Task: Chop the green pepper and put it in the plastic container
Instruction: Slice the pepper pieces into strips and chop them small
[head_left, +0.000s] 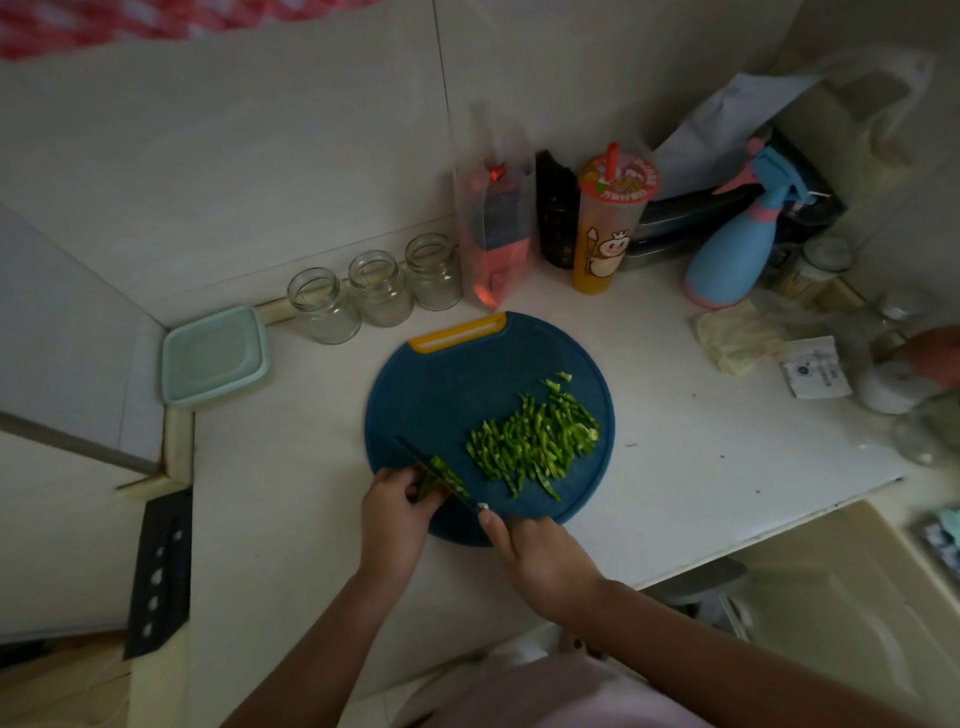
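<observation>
We see the green pepper in two parts on the round blue cutting board (441, 384). Most of it is a loose heap of chopped strips (535, 441), bright glossy green, short and narrow, spread over the right half of the board. Most strips lie roughly parallel, each running from near us towards the far wall, while the heap as a whole stretches from lower left to upper right.

The uncut piece of green pepper (441, 475) sits at the near left edge of the board, darker green and shiny. What shows of it slants from upper left to lower right, along the blade. How far it runs under the hand we cannot tell.

The left hand (395, 512) holds this piece, its fingers (415, 488) curled down over the near end, so only the far end shows beyond the fingertips. The knife (470, 501) lies against that exposed end, its thin dark blade angled from upper left to lower right. The right hand (540, 556) grips the handle, with fingers wrapped round it and the forefinger stretched towards the blade.

The plastic container (213, 356), pale green and square, sits in the left corner of the desk (675, 467), well apart from the board, beside three glass jars (374, 288).
</observation>
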